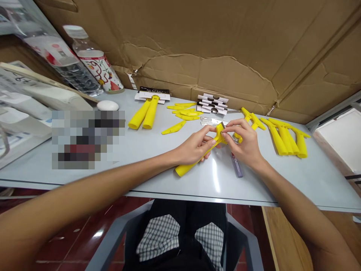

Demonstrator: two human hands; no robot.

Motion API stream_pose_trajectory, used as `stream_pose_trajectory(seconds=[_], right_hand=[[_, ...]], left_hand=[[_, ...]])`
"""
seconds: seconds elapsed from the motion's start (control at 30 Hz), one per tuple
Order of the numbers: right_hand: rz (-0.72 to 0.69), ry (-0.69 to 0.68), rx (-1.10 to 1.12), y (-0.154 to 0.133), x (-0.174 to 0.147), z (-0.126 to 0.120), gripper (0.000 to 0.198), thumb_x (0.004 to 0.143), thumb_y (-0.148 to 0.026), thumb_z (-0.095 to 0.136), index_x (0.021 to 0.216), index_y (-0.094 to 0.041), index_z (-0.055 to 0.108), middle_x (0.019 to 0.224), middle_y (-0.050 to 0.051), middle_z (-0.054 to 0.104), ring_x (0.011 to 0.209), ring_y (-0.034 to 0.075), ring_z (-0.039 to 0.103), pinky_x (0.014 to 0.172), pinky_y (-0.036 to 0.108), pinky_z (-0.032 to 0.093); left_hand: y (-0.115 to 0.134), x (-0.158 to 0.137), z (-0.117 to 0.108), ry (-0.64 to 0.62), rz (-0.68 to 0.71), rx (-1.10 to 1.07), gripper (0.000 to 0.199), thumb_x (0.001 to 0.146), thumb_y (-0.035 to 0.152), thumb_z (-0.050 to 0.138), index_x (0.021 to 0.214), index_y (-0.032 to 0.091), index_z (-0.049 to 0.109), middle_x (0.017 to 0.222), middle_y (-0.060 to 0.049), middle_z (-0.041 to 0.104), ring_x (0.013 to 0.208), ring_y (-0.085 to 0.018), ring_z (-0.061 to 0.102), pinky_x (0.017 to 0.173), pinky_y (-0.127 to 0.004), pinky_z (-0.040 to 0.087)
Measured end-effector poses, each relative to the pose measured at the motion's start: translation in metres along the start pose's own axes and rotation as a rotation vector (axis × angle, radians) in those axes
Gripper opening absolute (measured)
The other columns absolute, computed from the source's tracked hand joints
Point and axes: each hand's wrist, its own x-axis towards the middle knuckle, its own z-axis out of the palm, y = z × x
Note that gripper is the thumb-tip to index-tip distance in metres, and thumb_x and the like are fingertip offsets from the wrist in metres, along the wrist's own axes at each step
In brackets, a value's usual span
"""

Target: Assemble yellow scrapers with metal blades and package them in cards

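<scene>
Dark clothing point(187, 226) with two black-and-white checked patches point(159, 233) is seen nearest, framed by a grey chair point(115, 231). Red floor tiles point(75, 235) are glimpsed below the front edge of the table point(158, 180), whose pale, smooth top is streaked by reflected light. Its back edge is lined with creased brown cardboard point(180, 34), and two bottles point(97, 69) are stood towards the back left corner. Two yellow tubes point(150, 114), flat yellow pieces point(173, 128) and folded cards point(213, 104) are laid out along the back edge; more yellow handles point(284, 141) are grouped towards the right edge.

Between the hands, near the middle of the front edge, a yellow handle point(186, 168) is held at a slant. It is matt and bright, with a round, tube-like lower end pointed towards the front edge and a dark strip point(223, 125) at its upper end. Its shaft is gripped by the curled fingers and thumb of the left hand point(196, 146); the dark strip is pinched between thumb and forefinger of the right hand point(245, 141). Just beneath the latter, a purple-handled tool point(237, 167) is laid on the table
</scene>
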Motion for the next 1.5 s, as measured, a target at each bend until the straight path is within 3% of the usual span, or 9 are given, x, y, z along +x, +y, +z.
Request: stream_pose_trajectory(seconds=[0.23, 0.73, 0.9, 1.0, 1.1, 1.27, 1.4, 1.5], right_hand=[[-0.029, -0.033, -0.032, 0.0, 0.001, -0.004, 0.009, 0.098, -0.026, 0.069, 0.095, -0.028, 0.078, 0.111, 0.009, 0.073, 0.107, 0.03, 0.07, 0.093, 0.051, 0.057], [-0.01, 0.034, -0.033, -0.004, -0.001, 0.0, 0.005, 0.097, -0.024, 0.071, 0.093, -0.025, 0.071, 0.105, 0.009, 0.071, 0.1, 0.028, 0.07, 0.092, 0.05, 0.057], [0.019, 0.005, -0.018, -0.001, 0.005, -0.007, 0.008, 0.097, -0.028, 0.069, 0.089, -0.026, 0.07, 0.101, 0.008, 0.074, 0.097, 0.027, 0.072, 0.088, 0.047, 0.058], [0.034, -0.11, -0.075, 0.0, 0.012, -0.025, 0.016, 0.099, -0.031, 0.066, 0.084, -0.025, 0.068, 0.084, 0.004, 0.074, 0.078, 0.022, 0.068, 0.073, 0.04, 0.054], [0.089, -0.389, -0.174, -0.004, 0.018, -0.046, 0.021, 0.1, -0.039, 0.067, 0.087, -0.023, 0.072, 0.077, 0.002, 0.073, 0.065, 0.019, 0.062, 0.065, 0.037, 0.047], [0.239, -0.824, -0.356, -0.014, 0.018, -0.064, 0.036, 0.098, -0.056, 0.069, 0.111, -0.023, 0.074, 0.082, 0.004, 0.077, 0.071, 0.024, 0.068, 0.068, 0.04, 0.045], [0.314, -0.975, -0.366, -0.016, 0.015, -0.063, 0.055, 0.095, -0.061, 0.072, 0.135, -0.024, 0.068, 0.087, 0.005, 0.08, 0.084, 0.03, 0.072, 0.073, 0.042, 0.045], [0.328, -1.03, -0.316, -0.014, 0.014, -0.059, 0.049, 0.093, -0.062, 0.073, 0.127, -0.026, 0.072, 0.096, 0.006, 0.08, 0.089, 0.03, 0.072, 0.075, 0.042, 0.047]], left_hand=[[0.0, -0.001, 0.001, 0.002, -0.001, 0.002, 0.032, 0.109, 0.042, 0.058, 0.131, 0.023, 0.044, 0.101, -0.007, 0.074, 0.055, -0.009, 0.058, 0.047, -0.023, 0.052], [0.0, -0.001, 0.001, -0.009, 0.003, 0.004, 0.036, 0.107, 0.045, 0.06, 0.131, 0.023, 0.045, 0.098, -0.006, 0.073, 0.055, -0.009, 0.057, 0.046, -0.023, 0.051], [0.006, 0.0, 0.001, 0.003, -0.06, -0.179, 0.041, 0.105, 0.044, 0.066, 0.131, 0.022, 0.045, 0.104, -0.009, 0.076, 0.054, -0.008, 0.058, 0.047, -0.024, 0.049], [0.009, 0.005, -0.003, 0.119, -0.125, -0.369, 0.042, 0.102, 0.041, 0.071, 0.13, 0.022, 0.046, 0.11, -0.011, 0.078, 0.057, -0.009, 0.061, 0.049, -0.024, 0.048], [0.01, 0.01, -0.01, 0.237, -0.156, -0.529, 0.04, 0.099, 0.033, 0.073, 0.127, 0.024, 0.045, 0.112, -0.01, 0.079, 0.058, -0.011, 0.063, 0.05, -0.025, 0.048], [0.012, 0.015, -0.015, 0.316, -0.194, -0.623, 0.031, 0.104, 0.025, 0.065, 0.125, 0.027, 0.043, 0.11, -0.008, 0.08, 0.058, -0.012, 0.064, 0.049, -0.024, 0.047], [0.013, 0.015, -0.013, 0.324, -0.195, -0.629, 0.027, 0.106, 0.022, 0.062, 0.124, 0.027, 0.043, 0.109, -0.008, 0.08, 0.056, -0.011, 0.061, 0.048, -0.023, 0.044], [0.013, 0.015, -0.012, 0.322, -0.183, -0.62, 0.025, 0.105, 0.021, 0.061, 0.123, 0.026, 0.045, 0.109, -0.009, 0.08, 0.055, -0.011, 0.06, 0.047, -0.022, 0.043]])
